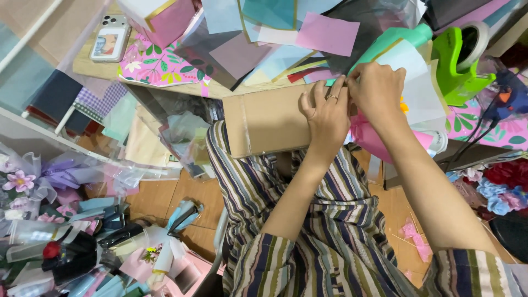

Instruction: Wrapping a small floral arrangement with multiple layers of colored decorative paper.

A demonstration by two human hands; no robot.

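Note:
My left hand (325, 113), with a ring on one finger, rests on the right end of a flat brown cardboard piece (264, 118) that lies across my lap at the table edge. My right hand (378, 91) is pressed against it, fingers pinched together at the top of a small bouquet wrap of pink (367, 138) and pale blue-white paper (413, 77). Both hands meet at the same spot on the wrap. What the fingertips pinch is hidden.
Coloured paper sheets (324, 33) cover the table. A green tape dispenser (459, 60) stands at the right, a phone (109, 38) at the top left. Wrapped flowers and paper scraps (66, 220) crowd the floor at the left, more flowers (498, 192) at the right.

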